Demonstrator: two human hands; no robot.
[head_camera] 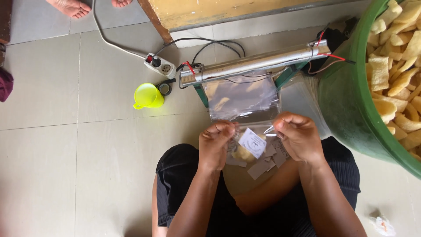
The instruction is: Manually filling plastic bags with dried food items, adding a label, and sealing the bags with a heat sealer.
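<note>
Left hand (215, 142): was closed in a pinch, fingertips (231, 128) curled down onto the left upper edge of a clear plastic bag (245, 98).
Right hand (299, 135): was likewise pinched shut, its fingertips (279, 130) gripping the bag's right upper edge.
Bag position: hung between the two hands over the person's lap, its mouth stretched from one pinch to the other; its far end reached up to the heat sealer (256, 63).
Bag contents: a few pale yellow chips showed through the plastic, and a small white paper label (252, 142) sat between the two hands, just below the fingertips.
Lap: a scatter of small grey paper slips (262, 166) lay under the label.
Sealer: a long metal bar on a green frame, with red and black wires, stood on the tiled floor just beyond the bag.
Right side: a large green tub (346, 105) full of yellow chips (401, 74) stood near the right hand.
Left of sealer: a yellow-green plastic cup (148, 96), a roll of tape (165, 88) and a white power strip (159, 65).
</note>
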